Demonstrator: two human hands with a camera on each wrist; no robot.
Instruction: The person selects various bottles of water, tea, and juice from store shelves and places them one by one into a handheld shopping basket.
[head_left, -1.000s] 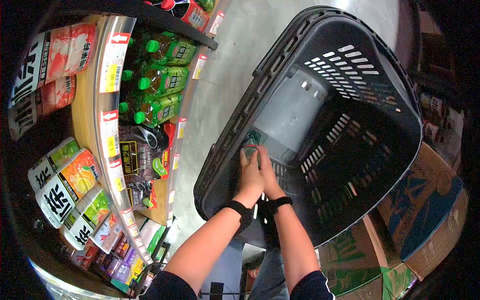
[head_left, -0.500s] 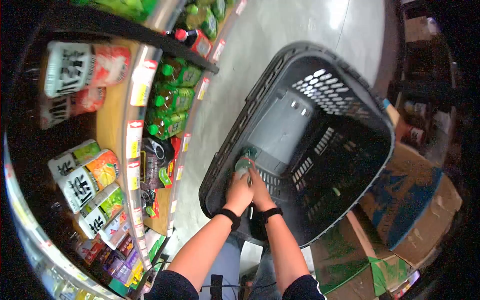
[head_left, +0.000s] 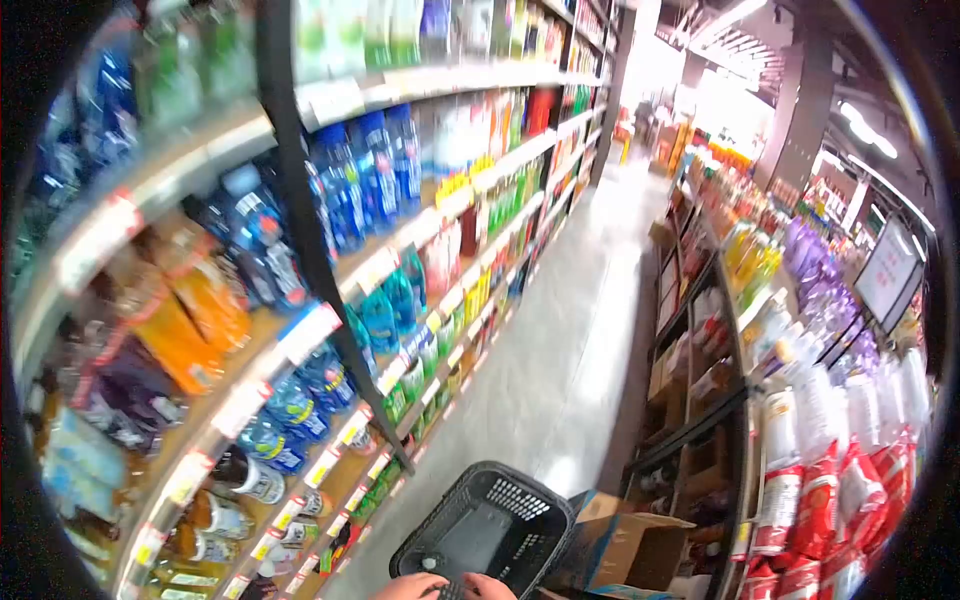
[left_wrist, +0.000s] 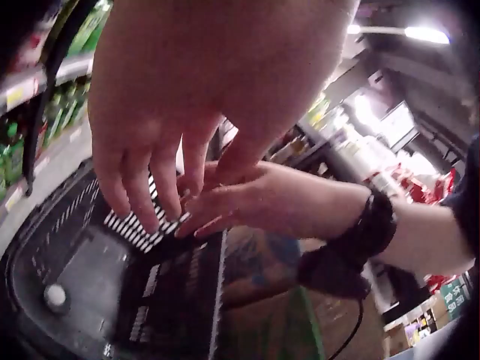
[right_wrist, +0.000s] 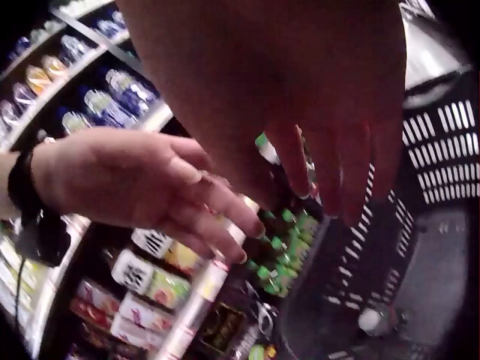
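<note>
At the bottom edge of the head view, my left hand (head_left: 412, 587) and right hand (head_left: 487, 588) are close together over the near side of the black basket (head_left: 545, 560). In the left wrist view, my left hand (left_wrist: 210, 82) hangs with loosely bent, spread fingers above the basket, and my right hand (left_wrist: 281, 201) is just beyond it. The right wrist view shows my left hand (right_wrist: 131, 184) beside my right hand (right_wrist: 300, 97); both hold nothing. A bottle with a whitish cap (right_wrist: 371, 321) lies inside the basket, apart from the hands.
Drink shelves (head_left: 330, 270) line the left side of the aisle floor (head_left: 545, 370). On the right are a display rack (head_left: 700, 430), red and white packs (head_left: 820, 490) and an open cardboard box (head_left: 655, 555) beside the basket. A sign (head_left: 888, 275) stands farther back.
The head view has lifted from the basket to the aisle, so the basket sits lower and smaller in it. Both hands have let go of the bottle and risen away from it.
</note>
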